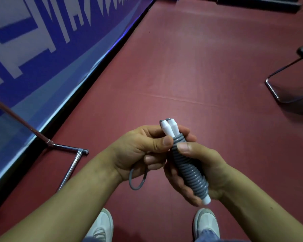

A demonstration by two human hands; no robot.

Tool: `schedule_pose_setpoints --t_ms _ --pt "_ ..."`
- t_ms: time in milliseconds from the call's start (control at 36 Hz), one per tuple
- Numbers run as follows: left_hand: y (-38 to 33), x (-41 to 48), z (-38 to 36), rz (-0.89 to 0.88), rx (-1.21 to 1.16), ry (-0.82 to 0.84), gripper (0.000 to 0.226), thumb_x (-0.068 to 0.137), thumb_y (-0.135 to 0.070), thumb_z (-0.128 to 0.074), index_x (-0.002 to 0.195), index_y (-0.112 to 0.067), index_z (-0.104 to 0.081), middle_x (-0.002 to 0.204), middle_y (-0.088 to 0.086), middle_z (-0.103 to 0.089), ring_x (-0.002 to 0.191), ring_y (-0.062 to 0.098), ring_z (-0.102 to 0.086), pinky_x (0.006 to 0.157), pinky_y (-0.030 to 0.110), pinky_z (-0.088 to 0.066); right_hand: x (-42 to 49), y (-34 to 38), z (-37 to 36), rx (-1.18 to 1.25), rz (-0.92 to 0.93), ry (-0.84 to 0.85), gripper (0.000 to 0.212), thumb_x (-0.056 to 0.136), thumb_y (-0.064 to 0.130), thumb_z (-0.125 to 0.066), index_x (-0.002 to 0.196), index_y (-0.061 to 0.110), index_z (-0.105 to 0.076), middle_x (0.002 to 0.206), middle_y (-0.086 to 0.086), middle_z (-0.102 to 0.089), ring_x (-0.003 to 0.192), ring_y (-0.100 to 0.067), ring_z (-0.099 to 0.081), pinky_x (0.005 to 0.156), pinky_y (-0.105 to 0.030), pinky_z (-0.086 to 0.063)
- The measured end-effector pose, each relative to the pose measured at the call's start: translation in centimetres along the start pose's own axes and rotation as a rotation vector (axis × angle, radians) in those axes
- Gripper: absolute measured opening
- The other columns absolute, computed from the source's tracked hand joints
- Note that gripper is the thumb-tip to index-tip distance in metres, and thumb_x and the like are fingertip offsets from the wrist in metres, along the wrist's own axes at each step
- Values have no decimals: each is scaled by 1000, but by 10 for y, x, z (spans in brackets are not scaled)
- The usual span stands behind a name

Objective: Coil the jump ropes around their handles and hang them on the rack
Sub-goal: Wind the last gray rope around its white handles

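While my right hand [205, 165] wraps round the coiled bundle, thumb pressed on the top turns to keep them from slipping, my left hand [138, 149] pinches the rope just under the white handles [168, 128], which stand side by side and tilt away from me. The grey jump rope [187, 170] is wound in close turns almost the whole length of the grips, held in front of me over the red floor [182, 75]. Only a short loose loop [135, 188] hangs below my left palm, so I judge the coiling all but finished. Next I need to take up that slack or tuck it under a turn (without easing my right thumb, or the top turns may spring loose). Then it goes to the rack, which I take to be the chrome frame [68, 148] at the floor's left edge, by the blue wall.
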State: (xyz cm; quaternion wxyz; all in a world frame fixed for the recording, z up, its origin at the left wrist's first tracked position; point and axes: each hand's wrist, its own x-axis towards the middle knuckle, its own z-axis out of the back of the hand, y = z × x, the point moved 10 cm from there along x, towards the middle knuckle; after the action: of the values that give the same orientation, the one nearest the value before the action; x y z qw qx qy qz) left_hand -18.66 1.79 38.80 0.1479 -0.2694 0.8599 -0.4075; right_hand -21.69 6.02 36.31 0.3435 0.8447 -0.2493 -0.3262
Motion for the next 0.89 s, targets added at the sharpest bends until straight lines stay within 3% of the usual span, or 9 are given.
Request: schedule_pose_setpoints --t_ms 111,194,250,361,500,639,750,889 --pt "-12 -3 26 -9 157 -293 28 69 -19 -81 96 -11 -79 86 6 -73 38 3 -41 37 13 -34 -1 31 31 -235 230 -353 55 76 47 -77 92 -2 -62 72 -23 -56 53 -30 -56 45 -30 -48" --pt "-23 -10 44 -52 269 -462 32 63 -23 -80 93 -11 -78 88 16 -69 40 7 -39 37 15 -31 -7 43 36 -451 220 -507 50 94 53 -62 100 4 -70 87 -14 -74 72 -24 -68 63 -32 -53" --pt "-27 -12 47 -76 356 -529 33 63 -24 -81 93 -11 -79 75 12 -66 42 10 -38 39 17 -31 -6 41 38 -513 163 -571 52 99 56 -46 103 11 -72 91 -9 -77 74 -17 -69 60 -29 -48" --pt "-31 -12 37 -110 530 -550 21 72 -29 -80 87 -14 -80 65 8 -59 48 13 -39 44 19 -35 -7 33 41 -417 164 -659 71 88 76 -46 81 11 -72 73 -14 -71 62 -26 -63 55 -30 -44" --pt "-41 -14 29 -125 598 -526 13 73 -29 -79 77 -17 -80 52 1 -51 46 11 -38 43 18 -34 -6 28 33 -270 154 -554 73 87 74 -49 79 4 -68 68 -20 -60 54 -29 -55 55 -35 -49" --pt "-48 -18 28 -131 626 -461 17 82 -25 -74 91 -12 -80 57 11 -46 46 12 -36 45 21 -31 -4 30 28 -259 147 -476 76 84 80 -51 75 6 -69 65 -20 -59 48 -27 -54 51 -32 -50" --pt "-47 -21 37 -110 608 -455 20 84 -26 -72 93 -10 -79 52 8 -47 45 14 -37 42 21 -25 -3 28 22 -251 111 -422 75 81 78 -48 75 6 -68 62 -19 -58 44 -26 -53 47 -30 -50" --pt "-37 -14 31 -98 473 -336 26 82 -26 -72 102 -9 -75 67 7 -55 50 14 -43 46 23 -33 -2 15 10 -102 34 -276 80 83 82 -44 76 5 -65 57 -15 -56 38 -23 -54 40 -26 -48"
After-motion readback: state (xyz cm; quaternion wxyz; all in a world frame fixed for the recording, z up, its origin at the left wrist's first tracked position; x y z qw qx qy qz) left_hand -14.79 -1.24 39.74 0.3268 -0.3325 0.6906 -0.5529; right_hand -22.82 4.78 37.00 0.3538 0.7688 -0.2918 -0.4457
